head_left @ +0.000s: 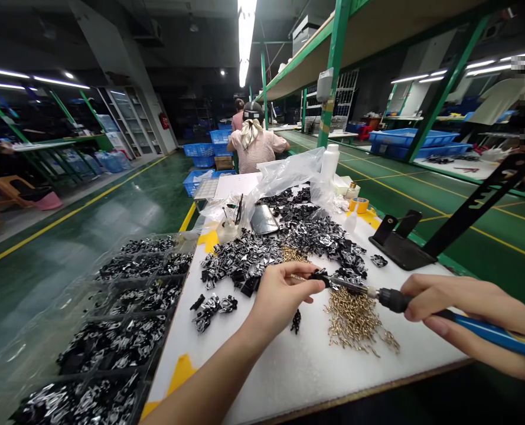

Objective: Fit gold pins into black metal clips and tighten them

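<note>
In the middle of the head view, my left hand (275,295) pinches a small black clip-like part (319,275) between thumb and fingertips. My right hand (475,319) grips what looks like a soldering iron (455,319), with a blue handle, black collar and metal shaft. Its tip points left and meets the black part; the exact contact is too small to make out. Under the shaft lies a heap of small brass-coloured pins (355,324). Behind my hands spreads a large pile of black and silver parts (248,257). A few more pins (292,254) lie among them.
Left of the white tabletop (306,378) stands a divided tray (149,354) filled with black and silver parts. A black metal bracket (406,251) rises at the right. Farther back are orange tape (358,205), a white bottle (330,162), plastic bags and a seated person (256,144).
</note>
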The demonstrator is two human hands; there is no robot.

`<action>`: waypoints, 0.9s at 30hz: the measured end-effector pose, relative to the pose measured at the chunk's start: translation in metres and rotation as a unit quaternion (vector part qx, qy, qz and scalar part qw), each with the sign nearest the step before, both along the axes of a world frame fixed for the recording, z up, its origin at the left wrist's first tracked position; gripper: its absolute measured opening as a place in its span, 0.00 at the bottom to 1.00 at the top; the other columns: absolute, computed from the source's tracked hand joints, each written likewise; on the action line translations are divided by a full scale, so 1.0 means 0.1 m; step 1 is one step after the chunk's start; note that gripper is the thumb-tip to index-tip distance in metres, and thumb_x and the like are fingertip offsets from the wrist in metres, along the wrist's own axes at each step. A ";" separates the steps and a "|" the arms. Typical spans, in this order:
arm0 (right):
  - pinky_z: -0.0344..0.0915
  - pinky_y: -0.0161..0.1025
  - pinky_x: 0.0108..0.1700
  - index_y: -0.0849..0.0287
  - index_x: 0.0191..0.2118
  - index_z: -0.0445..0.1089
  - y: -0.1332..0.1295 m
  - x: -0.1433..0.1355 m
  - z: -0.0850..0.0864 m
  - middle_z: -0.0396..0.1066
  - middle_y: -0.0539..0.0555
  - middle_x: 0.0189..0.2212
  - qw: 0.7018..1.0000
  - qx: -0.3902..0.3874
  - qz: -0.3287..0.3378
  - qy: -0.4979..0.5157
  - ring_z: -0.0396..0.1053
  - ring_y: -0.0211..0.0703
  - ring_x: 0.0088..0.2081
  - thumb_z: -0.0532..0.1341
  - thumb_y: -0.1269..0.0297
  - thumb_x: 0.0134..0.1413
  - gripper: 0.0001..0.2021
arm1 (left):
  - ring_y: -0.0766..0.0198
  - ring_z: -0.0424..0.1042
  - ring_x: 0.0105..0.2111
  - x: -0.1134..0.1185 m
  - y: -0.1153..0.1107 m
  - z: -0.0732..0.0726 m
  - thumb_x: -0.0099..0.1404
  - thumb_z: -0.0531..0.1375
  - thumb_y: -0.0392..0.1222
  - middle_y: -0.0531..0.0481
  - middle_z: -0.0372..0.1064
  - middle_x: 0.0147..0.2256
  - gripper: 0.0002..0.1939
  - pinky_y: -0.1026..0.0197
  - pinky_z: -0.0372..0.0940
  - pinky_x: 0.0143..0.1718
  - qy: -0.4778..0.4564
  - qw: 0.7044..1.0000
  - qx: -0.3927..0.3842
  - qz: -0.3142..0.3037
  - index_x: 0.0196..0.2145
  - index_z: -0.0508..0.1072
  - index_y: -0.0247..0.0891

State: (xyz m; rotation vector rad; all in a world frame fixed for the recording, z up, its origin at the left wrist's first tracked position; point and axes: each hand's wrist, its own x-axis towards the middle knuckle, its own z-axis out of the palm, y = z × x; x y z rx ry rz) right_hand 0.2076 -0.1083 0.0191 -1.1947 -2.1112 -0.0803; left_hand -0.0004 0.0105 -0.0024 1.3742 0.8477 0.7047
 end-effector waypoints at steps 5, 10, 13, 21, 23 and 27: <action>0.62 0.37 0.25 0.54 0.34 0.66 0.00 0.03 0.01 0.70 0.52 0.31 1.000 -0.013 0.006 -0.013 0.69 0.41 0.28 0.51 0.71 0.57 0.09 | 0.71 0.67 0.21 0.01 0.00 -0.01 0.48 0.65 0.35 0.47 0.72 0.29 0.09 0.65 0.66 0.23 -0.005 1.000 0.003 0.008 0.31 0.75 0.33; 0.61 0.36 0.26 0.53 0.35 0.66 -0.01 0.04 0.01 0.70 0.51 0.31 0.997 -0.075 0.009 0.007 0.68 0.39 0.27 0.51 0.73 0.55 0.09 | 0.69 0.67 0.23 0.00 0.00 -0.05 0.48 0.65 0.37 0.47 0.71 0.29 0.12 0.66 0.64 0.24 0.020 1.000 0.014 0.016 0.34 0.75 0.33; 0.60 0.37 0.28 0.53 0.35 0.65 -0.02 0.04 0.01 0.70 0.51 0.32 0.996 -0.088 0.001 0.011 0.69 0.41 0.30 0.51 0.72 0.54 0.09 | 0.69 0.66 0.23 0.00 0.00 -0.06 0.49 0.65 0.38 0.48 0.70 0.27 0.13 0.66 0.63 0.25 0.027 0.999 0.024 0.019 0.34 0.75 0.33; 0.60 0.37 0.29 0.51 0.36 0.64 -0.02 0.02 0.04 0.69 0.51 0.32 0.996 -0.084 0.008 0.008 0.68 0.40 0.29 0.50 0.76 0.53 0.12 | 0.70 0.65 0.22 -0.01 -0.01 -0.02 0.49 0.66 0.38 0.48 0.70 0.29 0.13 0.66 0.63 0.25 0.022 1.000 0.004 0.012 0.35 0.75 0.33; 0.61 0.37 0.29 0.50 0.36 0.64 -0.06 0.03 0.04 0.69 0.51 0.32 0.997 -0.075 0.005 0.008 0.69 0.40 0.30 0.50 0.75 0.53 0.12 | 0.70 0.66 0.24 -0.01 0.00 -0.02 0.49 0.66 0.38 0.47 0.70 0.30 0.14 0.66 0.64 0.26 0.013 1.000 -0.018 0.002 0.35 0.76 0.33; 0.63 0.38 0.30 0.45 0.35 0.66 -0.17 0.22 0.03 0.70 0.51 0.33 0.995 -0.041 -0.091 0.002 0.70 0.43 0.32 0.52 0.68 0.54 0.09 | 0.69 0.67 0.27 -0.01 0.03 -0.04 0.49 0.66 0.37 0.47 0.71 0.33 0.13 0.67 0.64 0.27 -0.017 0.999 -0.048 -0.011 0.34 0.76 0.34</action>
